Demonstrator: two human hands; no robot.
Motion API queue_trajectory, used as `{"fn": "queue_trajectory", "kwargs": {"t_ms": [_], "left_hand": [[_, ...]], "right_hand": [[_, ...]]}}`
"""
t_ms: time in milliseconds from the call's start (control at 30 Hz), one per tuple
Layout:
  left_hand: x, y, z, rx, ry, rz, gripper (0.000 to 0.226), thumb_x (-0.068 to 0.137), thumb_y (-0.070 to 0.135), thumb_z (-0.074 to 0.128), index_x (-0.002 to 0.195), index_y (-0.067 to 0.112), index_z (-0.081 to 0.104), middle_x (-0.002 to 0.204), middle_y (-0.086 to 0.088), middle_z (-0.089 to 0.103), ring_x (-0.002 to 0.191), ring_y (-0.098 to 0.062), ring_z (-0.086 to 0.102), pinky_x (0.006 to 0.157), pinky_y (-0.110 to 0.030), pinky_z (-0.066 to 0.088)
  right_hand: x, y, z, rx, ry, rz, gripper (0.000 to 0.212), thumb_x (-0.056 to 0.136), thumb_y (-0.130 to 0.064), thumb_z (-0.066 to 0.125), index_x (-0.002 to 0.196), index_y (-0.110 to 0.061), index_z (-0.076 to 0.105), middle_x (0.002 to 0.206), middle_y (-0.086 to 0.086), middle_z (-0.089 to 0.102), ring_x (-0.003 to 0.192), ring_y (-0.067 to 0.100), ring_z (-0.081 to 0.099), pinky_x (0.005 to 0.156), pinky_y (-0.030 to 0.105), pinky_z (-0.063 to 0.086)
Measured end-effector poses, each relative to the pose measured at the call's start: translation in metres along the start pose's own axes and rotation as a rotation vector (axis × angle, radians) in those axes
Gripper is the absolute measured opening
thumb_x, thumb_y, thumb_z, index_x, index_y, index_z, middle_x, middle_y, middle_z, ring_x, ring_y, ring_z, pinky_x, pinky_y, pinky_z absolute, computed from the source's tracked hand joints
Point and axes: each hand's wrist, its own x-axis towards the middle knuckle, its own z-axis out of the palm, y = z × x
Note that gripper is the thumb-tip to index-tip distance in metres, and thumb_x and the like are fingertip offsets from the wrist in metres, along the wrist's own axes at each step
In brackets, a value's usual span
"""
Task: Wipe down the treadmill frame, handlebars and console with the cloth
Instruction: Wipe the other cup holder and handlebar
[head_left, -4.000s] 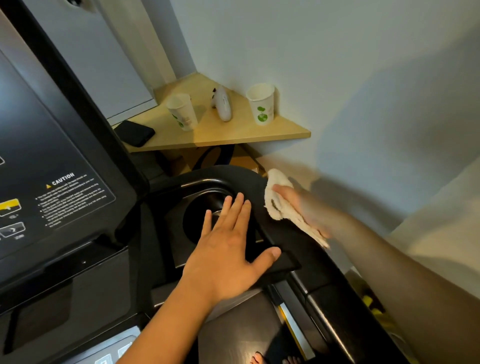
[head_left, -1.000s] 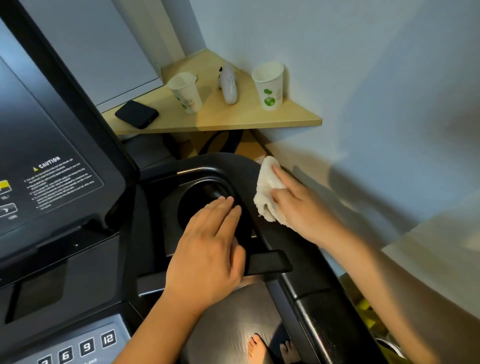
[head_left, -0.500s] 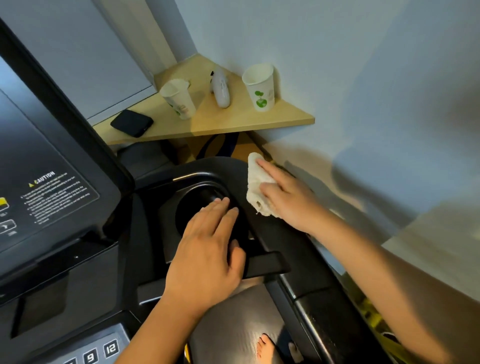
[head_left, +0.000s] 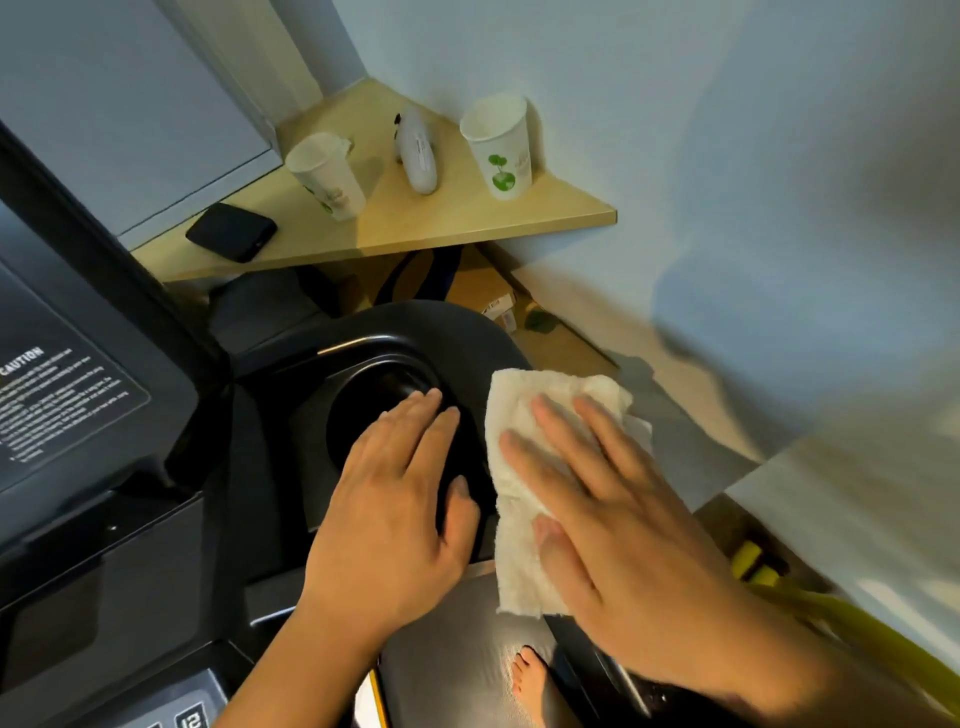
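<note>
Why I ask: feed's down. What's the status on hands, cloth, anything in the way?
Right hand open, flat on cloth, pressing it onto console rim. Left hand open, resting at cup holder edge. Nothing blocking the wipe.

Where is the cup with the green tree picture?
Find the wooden corner shelf behind the treadmill. A white gadget sits between two paper cups. Yours is the right cup, its bold green tree plainer than on the left cup.
</note>
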Motion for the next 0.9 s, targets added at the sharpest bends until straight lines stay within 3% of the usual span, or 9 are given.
{"fn": "queue_trajectory", "kwargs": {"t_ms": [133,233,333,433,533,600,667,733,900], "left_hand": [[0.003,-0.003,0.002,-0.002,-0.025,0.008,0.057,0.09,0.035,0.046,0.141,0.011,0.051,0.15,-0.008,0.045,0.142,-0.022,0.037,0.116,-0.036,0.025],[0.003,-0.002,0.001,-0.005,-0.031,0.004,0.057,0.089,0.036,0.048,0.141,0.011,0.051,0.151,-0.008,0.045,0.142,-0.022,0.036,0.117,-0.036,0.025],[0.004,-0.001,-0.001,-0.007,-0.034,0.001,0.059,0.089,0.037,0.045,0.141,0.011,0.052,0.151,-0.007,0.045,0.142,-0.021,0.036,0.118,-0.034,0.023],[0.004,0.0,-0.002,-0.008,-0.031,-0.001,0.059,0.089,0.038,0.044,0.141,0.011,0.052,0.151,-0.007,0.045,0.142,-0.02,0.036,0.118,-0.034,0.024],[0.002,0.001,-0.003,-0.009,-0.02,-0.008,0.058,0.089,0.037,0.044,0.139,0.011,0.054,0.149,-0.007,0.048,0.141,-0.02,0.037,0.115,-0.036,0.027],[0.001,0.002,-0.003,-0.011,-0.012,-0.008,0.057,0.089,0.037,0.045,0.139,0.011,0.054,0.148,-0.006,0.049,0.14,-0.019,0.038,0.114,-0.036,0.027],[0.001,0.002,-0.004,-0.016,-0.014,-0.008,0.056,0.089,0.037,0.045,0.139,0.012,0.055,0.147,-0.006,0.049,0.14,-0.018,0.037,0.115,-0.036,0.026],[0.003,0.001,-0.003,-0.021,-0.025,-0.004,0.057,0.089,0.038,0.045,0.139,0.012,0.054,0.148,-0.006,0.049,0.14,-0.018,0.038,0.115,-0.036,0.027],[0.006,0.0,-0.003,-0.045,-0.061,0.016,0.058,0.089,0.039,0.044,0.139,0.01,0.054,0.15,-0.006,0.045,0.143,-0.019,0.035,0.117,-0.037,0.026]], "right_hand": [[0.03,0.01,-0.005,0.128,-0.015,-0.004,0.059,0.089,-0.05,0.014,0.147,-0.051,0.002,0.157,-0.022,-0.02,0.145,0.011,-0.023,0.12,0.044,0.008],[0.072,0.027,-0.004,0.275,0.023,0.024,0.056,0.094,-0.042,0.034,0.146,-0.051,0.015,0.157,-0.025,-0.01,0.148,0.008,-0.007,0.119,0.044,0.017],[0.105,0.036,-0.006,0.523,0.068,0.076,0.053,0.096,-0.032,0.042,0.145,-0.047,0.027,0.159,-0.02,0.007,0.147,0.006,0.009,0.118,0.038,0.019],[0.122,0.042,-0.008,0.839,0.027,0.197,0.053,0.09,-0.042,0.04,0.142,-0.049,0.034,0.155,-0.015,0.029,0.14,0.006,0.028,0.118,0.037,0.023],[0.109,0.05,-0.005,0.899,-0.041,0.304,0.044,0.102,-0.022,0.033,0.146,-0.016,0.036,0.145,0.015,0.044,0.122,0.012,0.05,0.103,0.023,0.036],[0.087,0.063,0.01,0.988,0.007,0.504,0.041,0.104,-0.006,0.029,0.144,0.002,0.03,0.139,0.028,0.044,0.124,0.035,0.048,0.098,0.033,0.037],[0.079,0.057,0.015,0.906,-0.04,0.524,0.049,0.105,-0.034,0.03,0.148,-0.01,0.029,0.143,0.02,0.043,0.133,0.035,0.041,0.107,0.04,0.035],[0.079,0.054,0.016,0.796,-0.013,0.457,0.058,0.095,-0.065,0.026,0.148,-0.04,0.027,0.151,0.0,0.038,0.139,0.021,0.035,0.114,0.045,0.029],[0.09,0.043,0.004,0.696,0.08,0.131,0.055,0.092,-0.052,0.042,0.144,-0.05,0.024,0.158,-0.022,0.014,0.146,0.006,0.015,0.118,0.039,0.021]]}}
